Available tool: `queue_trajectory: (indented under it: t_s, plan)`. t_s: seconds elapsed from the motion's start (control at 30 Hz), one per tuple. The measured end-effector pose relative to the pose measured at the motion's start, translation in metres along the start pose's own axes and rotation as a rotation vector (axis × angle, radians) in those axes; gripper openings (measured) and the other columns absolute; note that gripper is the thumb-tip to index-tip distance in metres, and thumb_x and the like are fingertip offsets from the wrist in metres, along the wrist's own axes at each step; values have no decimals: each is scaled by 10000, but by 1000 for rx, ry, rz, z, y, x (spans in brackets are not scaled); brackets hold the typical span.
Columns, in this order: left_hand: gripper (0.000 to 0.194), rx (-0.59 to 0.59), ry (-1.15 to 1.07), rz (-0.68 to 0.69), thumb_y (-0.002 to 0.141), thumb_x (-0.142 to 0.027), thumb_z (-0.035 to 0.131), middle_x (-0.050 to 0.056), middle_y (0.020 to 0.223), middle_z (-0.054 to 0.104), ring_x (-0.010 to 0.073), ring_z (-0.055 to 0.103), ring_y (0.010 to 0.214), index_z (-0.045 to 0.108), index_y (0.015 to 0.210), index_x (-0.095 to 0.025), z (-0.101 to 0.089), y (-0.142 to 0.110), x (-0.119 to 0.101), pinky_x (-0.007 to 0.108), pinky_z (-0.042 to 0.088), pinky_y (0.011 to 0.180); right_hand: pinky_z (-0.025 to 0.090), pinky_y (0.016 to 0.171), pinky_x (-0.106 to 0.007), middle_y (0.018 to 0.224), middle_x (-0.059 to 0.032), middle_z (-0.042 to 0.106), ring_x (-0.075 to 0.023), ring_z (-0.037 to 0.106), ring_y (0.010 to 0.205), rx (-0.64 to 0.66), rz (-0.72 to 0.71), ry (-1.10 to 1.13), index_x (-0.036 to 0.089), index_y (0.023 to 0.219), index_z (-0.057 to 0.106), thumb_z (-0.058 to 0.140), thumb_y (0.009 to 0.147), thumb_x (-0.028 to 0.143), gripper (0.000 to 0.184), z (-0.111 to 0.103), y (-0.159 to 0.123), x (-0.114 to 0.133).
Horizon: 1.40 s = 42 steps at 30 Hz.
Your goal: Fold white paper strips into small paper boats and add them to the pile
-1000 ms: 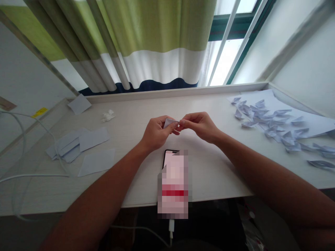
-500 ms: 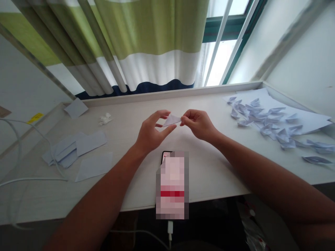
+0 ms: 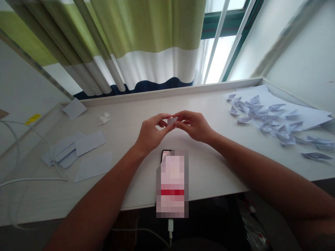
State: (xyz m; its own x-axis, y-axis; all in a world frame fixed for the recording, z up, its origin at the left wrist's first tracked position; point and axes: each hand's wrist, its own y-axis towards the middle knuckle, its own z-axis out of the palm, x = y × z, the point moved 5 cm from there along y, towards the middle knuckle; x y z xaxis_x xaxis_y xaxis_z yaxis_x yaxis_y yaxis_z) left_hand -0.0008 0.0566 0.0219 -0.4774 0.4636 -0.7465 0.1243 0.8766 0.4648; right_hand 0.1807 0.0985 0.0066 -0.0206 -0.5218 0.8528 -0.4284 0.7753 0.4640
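Observation:
Between my two hands, above the middle of the desk, is a small folded piece of white paper (image 3: 171,121). My left hand (image 3: 154,130) grips it from the left, thumb below and fingertips above. From the right, my right hand (image 3: 195,125) pinches it with thumb and forefinger, the other fingers curled behind. Fingers cover parts of the paper, so its full folded shape is hidden. Several small folded paper boats (image 3: 269,116) lie at the right, some on larger white sheets (image 3: 314,113).
A phone (image 3: 172,181) with a blurred screen lies at the desk's front edge, a charging cable (image 3: 170,226) at its lower end. Paper sheets (image 3: 92,166) and a crumpled tissue (image 3: 104,119) are at the left. White cables (image 3: 34,180) cross the left side; a curtain (image 3: 146,31) hangs behind.
Half a second ago my left fingers were spread around the paper's wide end, with my right hand pinching its tip. Now both hands are closer together, and less of the paper shows.

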Motion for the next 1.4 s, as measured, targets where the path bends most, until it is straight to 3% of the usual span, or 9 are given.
queue_trajectory:
  t_s: [0.1, 0.27, 0.43, 0.7, 0.9, 1.03, 1.13, 1.23, 1.4]
  plan:
    - [393, 38, -116, -44, 861, -456, 901, 74, 982, 850, 218, 801, 813, 819, 1151, -204, 3, 0, 5, 362, 646, 823, 655, 845, -427, 1002, -65, 830, -226, 777, 911, -10, -17, -6, 216, 1031, 817, 837, 925, 492, 296, -3, 1, -2]
    - [346, 36, -232, -102, 873, -378, 888, 109, 1068, 855, 242, 832, 888, 812, 1141, -173, 4, 1, 7, 362, 678, 827, 664, 861, -432, 989, -66, 848, -229, 786, 911, 29, -27, -67, 214, 995, 827, 802, 952, 512, 302, -3, 1, 2]
    - [264, 48, -190, -77, 903, -234, 798, 99, 1138, 848, 225, 838, 911, 794, 1160, -169, 7, 0, 3, 342, 687, 845, 674, 806, -387, 926, -54, 837, -209, 784, 833, 32, -35, -166, 205, 1009, 786, 780, 942, 389, 196, 3, -3, 6]
    - [396, 113, -128, -39, 884, -221, 784, 105, 1265, 822, 249, 822, 1043, 761, 1276, -174, 16, -3, -1, 426, 667, 1035, 608, 736, -343, 822, -26, 780, -177, 711, 727, -34, -7, -302, 214, 872, 677, 667, 899, 232, 33, 10, -4, 7]
    - [502, 209, -116, -6, 914, -255, 751, 129, 1349, 794, 269, 807, 1128, 714, 1407, -164, 23, -6, 0, 466, 641, 1099, 516, 687, -325, 734, -1, 724, -166, 656, 679, -25, 49, -363, 227, 750, 572, 703, 855, 180, 175, 6, -2, 1]
    - [578, 138, -84, -34, 903, -269, 758, 174, 1467, 723, 268, 800, 1122, 661, 1461, -153, 22, -5, -3, 408, 689, 959, 463, 648, -318, 614, 38, 643, -145, 610, 574, -140, 54, -390, 238, 739, 521, 690, 874, 165, 228, 5, -4, 7]
    - [520, 96, -9, -42, 909, -266, 754, 154, 1364, 773, 235, 812, 1001, 684, 1415, -169, 19, -5, -7, 355, 691, 838, 485, 651, -318, 581, 66, 624, -145, 636, 527, -189, 50, -330, 245, 832, 533, 683, 921, 203, 179, 6, -5, 14]
    - [441, 83, 19, -60, 932, -215, 712, 100, 1134, 842, 214, 815, 923, 716, 1372, -187, 18, -5, -6, 352, 673, 861, 506, 635, -313, 619, 63, 653, -153, 676, 532, -144, 59, -278, 247, 902, 535, 687, 948, 246, 159, 10, -6, 16]
    - [395, 30, -237, -172, 975, -234, 663, 56, 919, 847, 214, 828, 833, 714, 1363, -182, 16, -4, 6, 360, 673, 810, 549, 663, -318, 794, 14, 733, -157, 714, 623, -33, 30, -314, 236, 1092, 621, 646, 983, 246, 112, 13, -7, 17]
